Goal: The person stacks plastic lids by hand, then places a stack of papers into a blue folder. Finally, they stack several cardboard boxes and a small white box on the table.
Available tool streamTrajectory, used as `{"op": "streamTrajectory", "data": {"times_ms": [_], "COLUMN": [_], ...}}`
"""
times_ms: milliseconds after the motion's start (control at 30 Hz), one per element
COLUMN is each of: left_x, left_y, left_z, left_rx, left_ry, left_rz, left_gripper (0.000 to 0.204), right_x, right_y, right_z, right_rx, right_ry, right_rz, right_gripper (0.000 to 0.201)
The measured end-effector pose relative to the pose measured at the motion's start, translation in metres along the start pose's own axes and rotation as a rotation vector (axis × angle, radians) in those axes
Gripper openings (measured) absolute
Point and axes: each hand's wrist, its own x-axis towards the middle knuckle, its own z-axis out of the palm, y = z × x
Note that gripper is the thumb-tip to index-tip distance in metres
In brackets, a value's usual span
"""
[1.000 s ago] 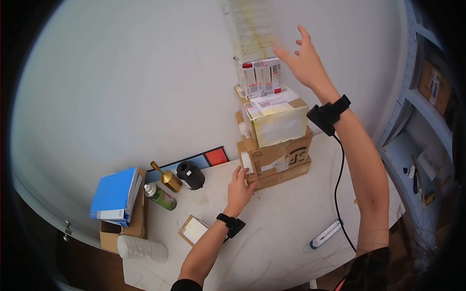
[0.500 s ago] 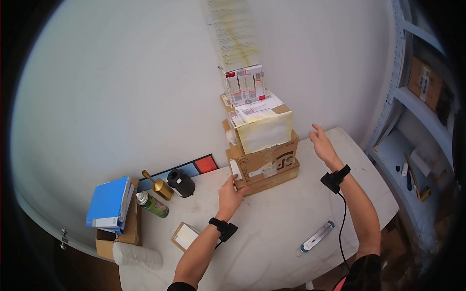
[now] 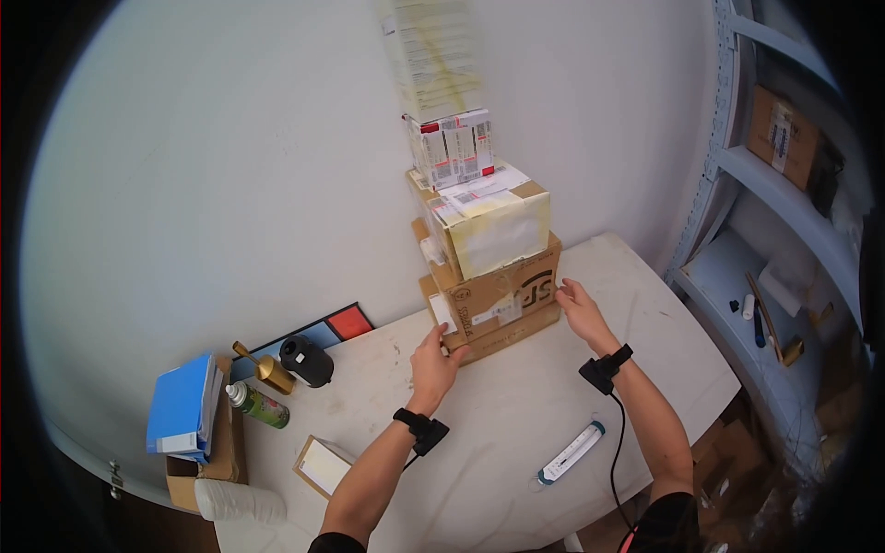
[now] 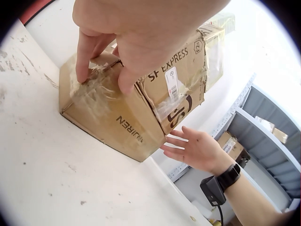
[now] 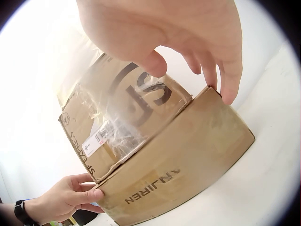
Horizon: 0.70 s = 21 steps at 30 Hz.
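A tall stack of parcels stands on the table against the wall. Its lowest piece is a flat cardboard box [image 3: 516, 336], under an SF Express box [image 3: 469, 297]. Higher up come a carton with a pale front [image 3: 505, 244], a white carton with barcode labels [image 3: 456, 152], and a yellowish papered box [image 3: 435, 69] cut off by the frame. My left hand [image 3: 433, 369] holds the lowest box's left front corner, thumb on the front, fingers round the taped end. My right hand [image 3: 586, 318] is at that box's right end, fingers loosely extended, fingertips by its top corner.
Left on the table are a blue binder [image 3: 177, 404] over an open carton [image 3: 184, 488], a white roll [image 3: 240, 502], a spray can [image 3: 258, 405], a brass-coloured pot [image 3: 274, 375], a black canister [image 3: 306, 361] and a small box [image 3: 323, 465]. A thermometer-like strip [image 3: 572, 453] lies front right; shelving [image 3: 784, 198] stands beyond.
My right hand has come down from beside the top of the stack to the lowest box's right end. My left hand has stayed at the left corner. The head view has shifted.
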Motion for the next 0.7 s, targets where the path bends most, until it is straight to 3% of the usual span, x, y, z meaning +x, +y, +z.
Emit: {"op": "streamTrajectory", "data": {"times_ms": [100,200,433,700], "left_x": [0.003,0.007,0.012,0.017], "left_y": [-0.002,-0.009,-0.015,-0.03], "left_z": [0.003,0.008,0.014,0.028], "left_rx": [-0.027,0.004,-0.146,-0.272], "left_ry": [-0.021,-0.002,-0.074,-0.085], "left_rz": [-0.009,0.094,0.087,0.214], "left_gripper": [0.061,0.063,0.062,0.061], "right_x": [-0.003,-0.002,-0.016,-0.003], "right_y": [0.001,0.0,-0.014,0.014], "right_z": [0.003,0.001,0.008,0.022], "right_rx": [-0.04,-0.092,-0.18,-0.251], "right_ry": [0.063,0.097,0.222,0.433], "right_rz": [-0.034,-0.038,-0.052,-0.172], "right_gripper": [0.062,0.061,0.057,0.054]}}
